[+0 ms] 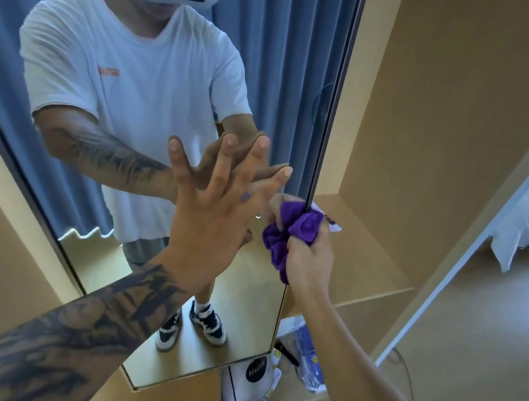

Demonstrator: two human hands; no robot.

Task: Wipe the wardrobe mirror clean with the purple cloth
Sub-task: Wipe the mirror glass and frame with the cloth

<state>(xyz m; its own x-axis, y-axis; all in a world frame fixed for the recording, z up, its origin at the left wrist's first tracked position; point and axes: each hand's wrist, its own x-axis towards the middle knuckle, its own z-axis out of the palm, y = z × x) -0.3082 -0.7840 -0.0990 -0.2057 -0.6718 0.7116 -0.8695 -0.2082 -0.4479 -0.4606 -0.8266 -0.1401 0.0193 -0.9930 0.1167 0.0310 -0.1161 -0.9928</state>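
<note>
The right hand [311, 259] grips the bunched cloth [288, 235] and holds it against the right edge of the mirror [288, 65], about halfway up the glass. The left hand [217, 206] is open, fingers spread and straight; whether the fingertips actually touch the glass I cannot tell, but it looks to be bracing the door.

The relation that matters: the cloth sits at the glass's far right margin, so nearly all of the mirror lies to the left of it, and above and below. The mirror's long axis runs top to bottom, tilted in this wide view. The left hand lies just left of the cloth, straight in the path of any leftward sweep.

My judgement is that wiping is in hand along the edge strip, with most of the glass not yet reached from here. A stroke up or down the edge is free; a stroke inward would call for the left hand to shift aside first
</note>
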